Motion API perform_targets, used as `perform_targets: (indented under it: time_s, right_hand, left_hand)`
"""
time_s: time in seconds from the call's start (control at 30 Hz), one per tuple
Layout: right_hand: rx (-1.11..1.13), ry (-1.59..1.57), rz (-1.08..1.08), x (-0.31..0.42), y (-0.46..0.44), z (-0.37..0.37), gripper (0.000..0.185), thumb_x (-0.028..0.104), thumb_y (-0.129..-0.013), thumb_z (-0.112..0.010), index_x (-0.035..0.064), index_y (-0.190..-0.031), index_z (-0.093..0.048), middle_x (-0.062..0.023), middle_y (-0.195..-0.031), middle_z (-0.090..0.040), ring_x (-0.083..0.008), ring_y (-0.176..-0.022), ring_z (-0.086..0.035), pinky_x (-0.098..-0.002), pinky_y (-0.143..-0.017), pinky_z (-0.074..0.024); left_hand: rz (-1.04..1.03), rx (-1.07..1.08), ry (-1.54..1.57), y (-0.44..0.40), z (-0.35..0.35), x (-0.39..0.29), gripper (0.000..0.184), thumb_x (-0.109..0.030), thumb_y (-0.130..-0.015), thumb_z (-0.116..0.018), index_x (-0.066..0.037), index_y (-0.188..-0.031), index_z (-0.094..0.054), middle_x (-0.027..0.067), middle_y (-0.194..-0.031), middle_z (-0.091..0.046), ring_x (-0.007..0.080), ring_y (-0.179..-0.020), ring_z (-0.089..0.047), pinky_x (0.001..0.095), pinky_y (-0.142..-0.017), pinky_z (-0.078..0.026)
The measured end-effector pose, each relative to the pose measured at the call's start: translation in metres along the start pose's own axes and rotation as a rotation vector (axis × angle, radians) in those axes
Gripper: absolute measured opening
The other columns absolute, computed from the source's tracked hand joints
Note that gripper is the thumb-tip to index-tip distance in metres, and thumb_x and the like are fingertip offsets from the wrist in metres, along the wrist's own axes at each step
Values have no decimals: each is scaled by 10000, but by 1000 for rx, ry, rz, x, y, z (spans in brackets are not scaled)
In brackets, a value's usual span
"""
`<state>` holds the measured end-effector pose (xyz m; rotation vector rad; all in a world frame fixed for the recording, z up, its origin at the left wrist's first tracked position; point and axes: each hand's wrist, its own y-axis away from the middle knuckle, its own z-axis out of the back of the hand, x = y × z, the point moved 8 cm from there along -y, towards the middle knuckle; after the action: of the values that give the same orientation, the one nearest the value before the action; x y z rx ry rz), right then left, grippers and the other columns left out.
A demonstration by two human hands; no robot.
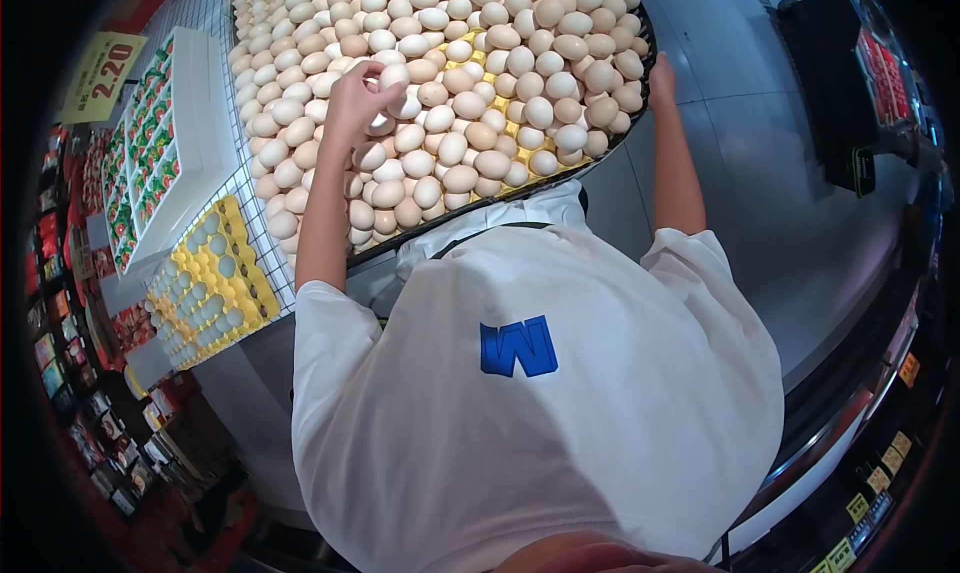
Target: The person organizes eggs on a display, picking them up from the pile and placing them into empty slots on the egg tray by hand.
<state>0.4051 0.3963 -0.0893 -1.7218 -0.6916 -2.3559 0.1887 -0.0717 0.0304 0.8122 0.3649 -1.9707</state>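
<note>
A big heap of pale brown and cream eggs (460, 105) fills a display with a dark rim (470, 209). Over the left part of the heap, my left hand (362, 101) pinches one egg (394, 76) between thumb and fingers. Yellow egg trays (501, 103) show through gaps among the eggs. My right hand (661, 81) is at the display's right edge, beside the rim; its fingers are small and partly hidden, and I cannot make out anything in it.
Left of the heap are a yellow tray of pale bluish eggs (222, 278), a white box of green and red packs (150, 158) and a yellow price sign (103, 76). Grey floor (745, 163) lies to the right, with a dark stand (830, 83) beyond.
</note>
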Motion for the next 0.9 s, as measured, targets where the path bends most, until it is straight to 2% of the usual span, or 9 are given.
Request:
perform_targets:
  time_s: [0.1,0.13,0.17,0.23,0.3,0.37,0.47,0.7,0.9]
  right_hand:
    - [-73,66,104,-1,-4,13,419,284,-969,-371,-64,-1079,-577,-227,-1063,-595,-308,-967,-569,-402,-873,-420]
    - [-246,115,367,24,14,28,365,256,-957,-411,-57,-1035,-583,-211,-1013,-594,-310,-932,-566,-402,-859,-424]
    - [-414,164,633,48,41,40,313,227,-944,-450,-50,-991,-588,-196,-963,-594,-312,-896,-563,-402,-845,-427]
    - [-252,301,868,93,110,32,210,178,-906,-538,-19,-960,-591,-150,-852,-584,-283,-821,-565,-402,-794,-444]
    - [202,379,766,99,167,3,187,187,-865,-617,26,-961,-612,-99,-791,-592,-247,-761,-571,-391,-731,-455]
    - [333,726,1099,92,219,-12,225,236,-821,-672,61,-953,-623,-77,-766,-602,-246,-730,-580,-392,-675,-455]
    - [257,848,906,64,241,-14,278,282,-775,-711,75,-941,-629,-72,-764,-608,-268,-736,-580,-390,-653,-444]
    - [223,997,881,44,253,-31,371,291,-718,-754,91,-997,-613,-80,-758,-579,-269,-757,-573,-398,-636,-419]
    - [229,966,853,36,246,-32,414,215,-656,-790,82,-992,-588,-99,-915,-545,-276,-869,-547,-410,-694,-427]
  left_hand:
    - [28,124,346,19,-56,-36,476,-214,-731,-759,-7,-1129,-599,71,-855,-645,97,-730,-605,241,-646,-514]
    - [111,208,502,32,-72,-54,453,-155,-747,-745,-11,-1146,-585,61,-852,-647,100,-743,-621,238,-649,-516]
    - [56,213,542,37,-88,-60,449,-184,-737,-749,-9,-1122,-599,70,-859,-653,111,-743,-629,248,-657,-523]
    - [-6,234,554,46,-114,-71,446,-201,-726,-753,-7,-1102,-611,83,-876,-657,125,-748,-641,261,-668,-531]
    - [10,293,597,60,-136,-82,429,-195,-719,-756,-14,-1082,-615,96,-918,-650,143,-752,-645,277,-678,-531]
    - [-32,289,510,65,-150,-92,425,-165,-725,-754,-6,-1087,-598,92,-929,-645,123,-757,-642,258,-673,-527]
    - [-49,308,436,70,-164,-99,417,-164,-725,-750,1,-1072,-586,90,-959,-633,119,-749,-642,245,-667,-523]
    - [-130,276,234,73,-179,-102,412,-237,-724,-761,-14,-1026,-591,86,-878,-638,148,-684,-609,284,-625,-508]
    - [-122,284,314,71,-190,-96,415,-231,-712,-775,-14,-1016,-595,86,-826,-637,154,-688,-608,286,-626,-506]
